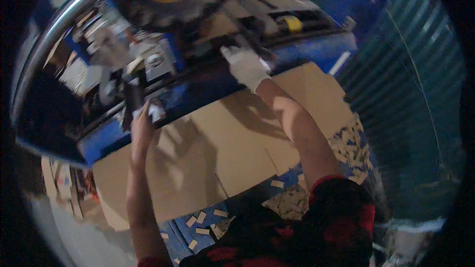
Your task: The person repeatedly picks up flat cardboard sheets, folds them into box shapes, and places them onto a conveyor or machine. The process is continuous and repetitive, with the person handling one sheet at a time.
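Note:
A large brown cardboard sheet leans along the front of a blue machine. At the machine's left front edge, my left hand is closed beside a dark upright piece. Something small and white shows at its fingers; blur hides what exactly it grips. My right hand wears a pale glove and reaches over the machine's front rail. Its fingers bend at a dark bar, and what lies inside them cannot be made out.
Above the machine looms a dark, tooth-edged wheel with a yellow ring. Cluttered parts and papers fill the left side. A yellow roll-like part sits at right. Small cardboard offcuts lie below; a green corrugated wall stands right.

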Demonstrator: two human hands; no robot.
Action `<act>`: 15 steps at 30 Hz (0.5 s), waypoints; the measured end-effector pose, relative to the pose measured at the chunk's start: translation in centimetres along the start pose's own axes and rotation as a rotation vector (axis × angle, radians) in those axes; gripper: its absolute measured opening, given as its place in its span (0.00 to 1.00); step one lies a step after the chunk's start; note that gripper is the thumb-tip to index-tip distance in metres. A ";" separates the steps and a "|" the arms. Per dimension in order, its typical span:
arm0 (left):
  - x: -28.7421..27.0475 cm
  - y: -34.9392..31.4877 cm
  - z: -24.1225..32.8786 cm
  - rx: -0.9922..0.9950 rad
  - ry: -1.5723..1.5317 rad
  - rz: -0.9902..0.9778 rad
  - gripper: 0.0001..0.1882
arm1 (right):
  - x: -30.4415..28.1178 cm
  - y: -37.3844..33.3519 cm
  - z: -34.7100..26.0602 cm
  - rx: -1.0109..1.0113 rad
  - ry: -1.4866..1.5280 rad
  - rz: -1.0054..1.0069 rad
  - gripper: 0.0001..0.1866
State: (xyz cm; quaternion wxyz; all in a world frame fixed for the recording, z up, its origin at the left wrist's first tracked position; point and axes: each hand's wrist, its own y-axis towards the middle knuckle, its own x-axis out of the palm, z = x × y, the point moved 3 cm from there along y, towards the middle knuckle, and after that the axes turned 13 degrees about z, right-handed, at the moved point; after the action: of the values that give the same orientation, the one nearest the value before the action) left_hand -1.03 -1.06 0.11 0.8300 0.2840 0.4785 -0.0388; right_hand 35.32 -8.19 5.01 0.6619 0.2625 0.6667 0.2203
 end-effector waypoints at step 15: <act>-13.8 -29.5 -22.8 -0.703 0.768 0.041 0.35 | -5.3 -16.2 28.9 1.071 -0.076 -0.303 0.31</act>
State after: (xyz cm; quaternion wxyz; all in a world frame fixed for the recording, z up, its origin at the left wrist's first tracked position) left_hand -36.00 -16.98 -10.14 0.6405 -0.0086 0.7269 0.2476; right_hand 63.17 -25.56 -2.04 0.4840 0.4711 0.6915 -0.2564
